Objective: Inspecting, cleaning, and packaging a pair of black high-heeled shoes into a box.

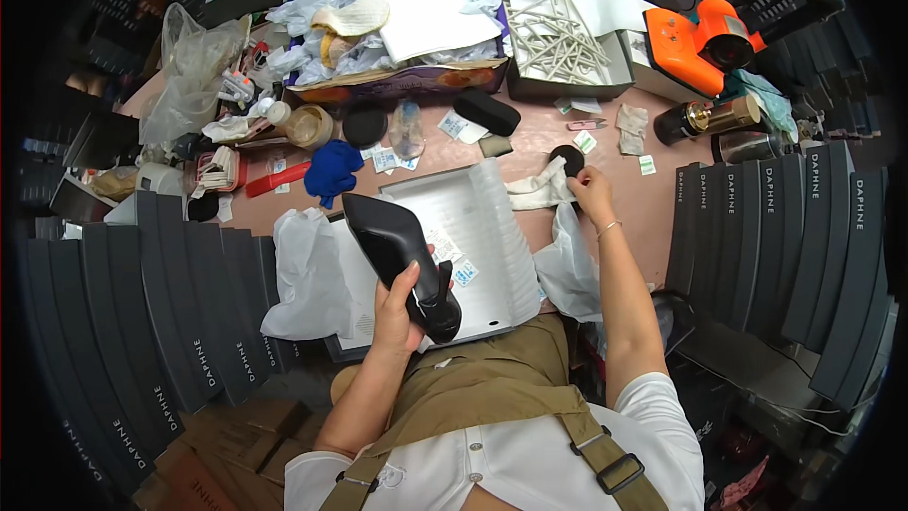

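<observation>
A black high-heeled shoe (388,238) is tilted in my left hand (393,314), whose fingers wrap round it. The shoe is above an open shoe box (402,194), with white foam wrap (509,255) along the box's right side. Small printed paper packets (463,271) lie inside. My right hand (594,194) reaches to the right, its fingers pinched together at the end of a crumpled white cloth (541,187). The cloth lies partly over a round black pad or lid (567,157). White plastic bags (310,274) flank the box on both sides.
Stacks of dark shoe boxes (175,303) stand left and right. At the back are a carton of plastic bags (397,80), a box of pale sticks (567,57) and an orange blower-like machine (686,47). A blue cloth (333,172) and a dark jar (673,123) lie across the table.
</observation>
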The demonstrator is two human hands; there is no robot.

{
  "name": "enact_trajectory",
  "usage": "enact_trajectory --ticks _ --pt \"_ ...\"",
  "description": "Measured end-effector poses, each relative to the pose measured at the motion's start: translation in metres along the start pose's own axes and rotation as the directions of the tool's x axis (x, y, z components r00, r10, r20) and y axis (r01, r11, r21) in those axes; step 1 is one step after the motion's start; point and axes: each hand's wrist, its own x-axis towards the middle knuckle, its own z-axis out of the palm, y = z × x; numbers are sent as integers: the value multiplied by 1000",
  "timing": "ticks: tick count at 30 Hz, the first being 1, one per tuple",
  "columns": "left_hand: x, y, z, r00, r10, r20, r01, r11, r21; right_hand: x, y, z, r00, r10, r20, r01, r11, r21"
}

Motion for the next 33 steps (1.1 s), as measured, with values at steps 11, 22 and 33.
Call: enact_trajectory --ticks 11,22,33 --pt "-3 -2 -18 998 55 -8 -55 990 -130 14 -8 -66 990 16 -137 5 988 155" --pt "-28 13 -35 960 275 -47 -279 953 -120 -201 -283 -66 517 -835 186 788 550 278" --pt "-40 30 -69 983 105 151 -80 983 -165 -259 -269 -31 730 -668 146 601 729 327"
